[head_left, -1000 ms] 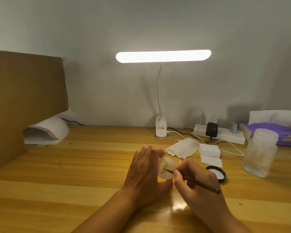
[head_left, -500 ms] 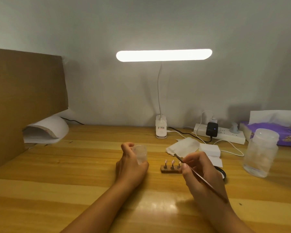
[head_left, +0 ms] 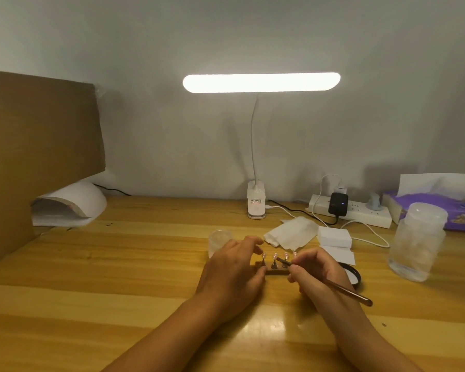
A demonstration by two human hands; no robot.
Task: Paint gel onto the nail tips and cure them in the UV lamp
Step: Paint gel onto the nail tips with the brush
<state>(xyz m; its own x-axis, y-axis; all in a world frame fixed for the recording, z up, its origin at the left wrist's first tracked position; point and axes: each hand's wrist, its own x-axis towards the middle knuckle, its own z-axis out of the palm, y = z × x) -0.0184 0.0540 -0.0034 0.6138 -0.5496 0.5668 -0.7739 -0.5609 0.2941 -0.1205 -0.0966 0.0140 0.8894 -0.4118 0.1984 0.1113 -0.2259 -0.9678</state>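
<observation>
The right hand (head_left: 325, 275) rests low, fingers pinched round the brush (head_left: 344, 288), its bristles at the nail tips (head_left: 275, 255) just past them. The left hand (head_left: 231, 269) (fingers loosely bent, apart) sets its thumb against the holder (head_left: 275, 271).

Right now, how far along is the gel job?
Done: gel jar stands beside the left hand, lid off. In hand: right hand holds the brush to the nail tips on their holder, left thumb at its end. Left: finishing the tips, then curing; the UV lamp sits apart at far left.
</observation>
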